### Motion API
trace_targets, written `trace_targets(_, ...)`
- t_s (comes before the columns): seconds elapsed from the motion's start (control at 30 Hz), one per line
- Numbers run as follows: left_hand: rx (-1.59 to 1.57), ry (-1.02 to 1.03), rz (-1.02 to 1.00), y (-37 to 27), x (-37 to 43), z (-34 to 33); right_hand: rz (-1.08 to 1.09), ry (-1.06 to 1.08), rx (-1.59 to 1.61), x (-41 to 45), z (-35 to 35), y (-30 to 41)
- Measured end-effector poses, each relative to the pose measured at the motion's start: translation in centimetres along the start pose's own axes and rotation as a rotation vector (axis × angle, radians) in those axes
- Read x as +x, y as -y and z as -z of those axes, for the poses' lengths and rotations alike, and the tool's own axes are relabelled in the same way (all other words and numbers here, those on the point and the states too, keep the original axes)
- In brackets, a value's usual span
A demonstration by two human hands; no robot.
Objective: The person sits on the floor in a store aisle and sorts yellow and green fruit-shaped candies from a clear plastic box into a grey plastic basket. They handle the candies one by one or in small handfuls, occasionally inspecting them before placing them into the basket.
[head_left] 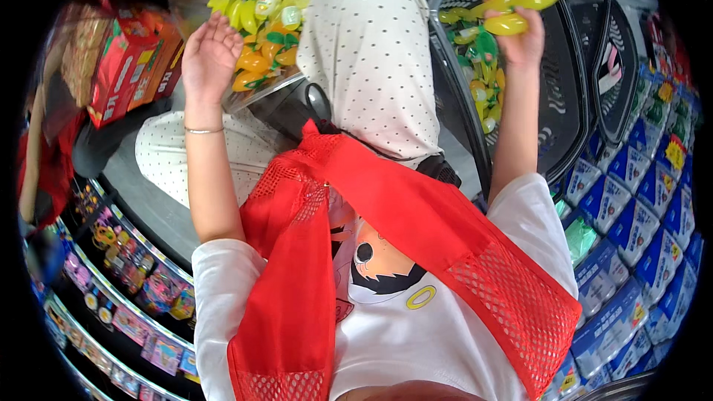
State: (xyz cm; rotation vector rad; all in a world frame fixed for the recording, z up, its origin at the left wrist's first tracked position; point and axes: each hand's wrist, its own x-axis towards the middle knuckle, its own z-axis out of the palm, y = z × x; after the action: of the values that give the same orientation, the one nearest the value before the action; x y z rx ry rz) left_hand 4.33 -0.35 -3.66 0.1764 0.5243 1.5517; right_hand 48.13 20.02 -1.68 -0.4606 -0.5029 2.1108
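My left hand (pixel 211 55) is raised palm up and empty, with its fingers loosely extended. It is at the near left side of a clear plastic bin (pixel 245 101), close to the yellow banana-shaped squishy toys (pixel 248 14). Orange fruit-shaped toys (pixel 262 61) with green leaves lie nearer me in the same bin. My right hand (pixel 526 39) grips several yellow banana-shaped toys (pixel 515 8) above a black plastic basket (pixel 574 67). More yellow, green and orange toys (pixel 484 75) lie along the basket's left side, partly hidden by the hand and forearm.
My knee in dotted white trousers (pixel 370 55) stands between bin and basket. A red printed carton (pixel 133 67) is at the left. Another black basket (pixel 615 89) is at the far right. Shelves of small goods (pixel 128 267) curve at lower left; blue packs (pixel 629 178) line the right.
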Motion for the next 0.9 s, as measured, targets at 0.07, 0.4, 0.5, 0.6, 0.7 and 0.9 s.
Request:
trace_targets(0.07, 0.091, -0.023, -0.011, 0.1, 0.4, -1.4, -0.04, 0.197, 0.011, -0.1, -5.8, 0.6)
trace_targets(0.4, 0.285, -0.452, -0.311, -2.5, -2.2, -11.6, -0.637, 0.493, -0.296, 8.8, -23.4, -23.0)
trace_targets(0.5, 0.385, -0.322, -0.303, -3.6, -2.3, -9.2, -0.68, 0.49, -0.573, 9.6, -23.0, -27.8)
trace_targets(0.6, 0.426, -0.412, -0.114, -2.8, -1.8, -1.8, -0.717, 0.43, -0.788, 7.6, -23.1, -29.3)
trace_targets(0.7, 0.231, -0.507, -0.092, -1.6, -1.2, -2.2, -0.831, 0.443, -0.863, 8.2, -21.5, -29.1)
trace_targets(0.9, 0.09, -0.508, -0.202, -0.7, 0.6, 1.0, -0.822, 0.422, -0.718, 9.8, -20.3, -29.0)
